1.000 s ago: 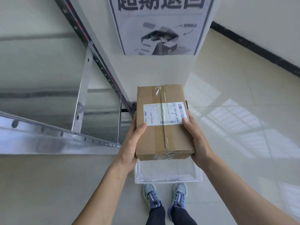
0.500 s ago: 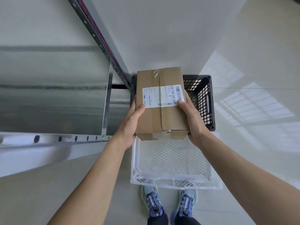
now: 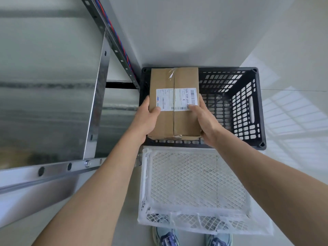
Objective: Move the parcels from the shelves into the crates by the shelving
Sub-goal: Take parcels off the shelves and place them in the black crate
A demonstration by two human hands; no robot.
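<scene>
Parcel (image 3: pixel 174 103) being held over the black crate's (image 3: pixel 248 107) left side.
Left hand (image 3: pixel 145 121) and right hand (image 3: pixel 207 126) are gripping it, fingers curled round its sides; the crate's right half is lying open, white crate (image 3: pixel 186 183) just nearer.

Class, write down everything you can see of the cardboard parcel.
The cardboard parcel is a brown rectangular box, taped shut along its top seam, bearing a white barcode label. It is held level over the left part of the black crate, the left hand and right hand gripping its opposite sides, thumbs on top.
</scene>
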